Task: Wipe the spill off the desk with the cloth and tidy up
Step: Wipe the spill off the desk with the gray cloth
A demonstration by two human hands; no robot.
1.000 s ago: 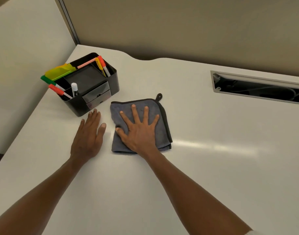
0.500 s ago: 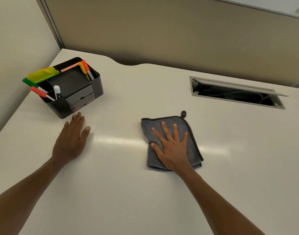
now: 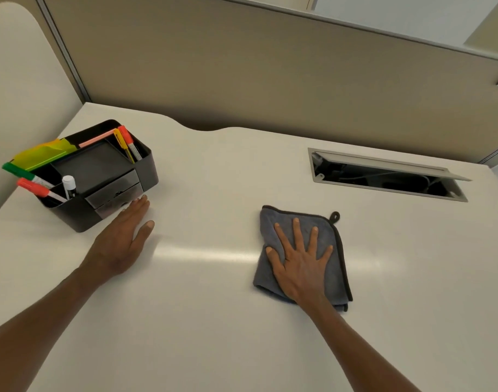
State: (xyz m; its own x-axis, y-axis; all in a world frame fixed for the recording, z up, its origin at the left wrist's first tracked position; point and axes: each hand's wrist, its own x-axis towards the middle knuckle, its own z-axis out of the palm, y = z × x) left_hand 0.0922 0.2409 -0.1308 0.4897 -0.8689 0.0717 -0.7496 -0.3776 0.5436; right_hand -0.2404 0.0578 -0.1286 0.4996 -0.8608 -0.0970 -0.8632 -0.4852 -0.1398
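Note:
A folded grey cloth point(image 3: 337, 267) with a dark edge and a hanging loop lies flat on the white desk point(image 3: 208, 321), right of centre. My right hand point(image 3: 300, 263) presses down on it with the palm flat and the fingers spread. My left hand point(image 3: 123, 239) rests flat on the bare desk, fingers together, its fingertips just in front of the black organiser. I see no spill on the desk surface, only a bright streak of reflected light between my hands.
A black desk organiser point(image 3: 100, 176) with markers, a highlighter and small drawers stands at the left. An open cable slot point(image 3: 383, 176) with a raised lid sits at the back right. A beige partition wall runs along the desk's far edge.
My right hand has slid the cloth to the right, away from the organiser, over the last second. My left hand has stayed flat beside the organiser.

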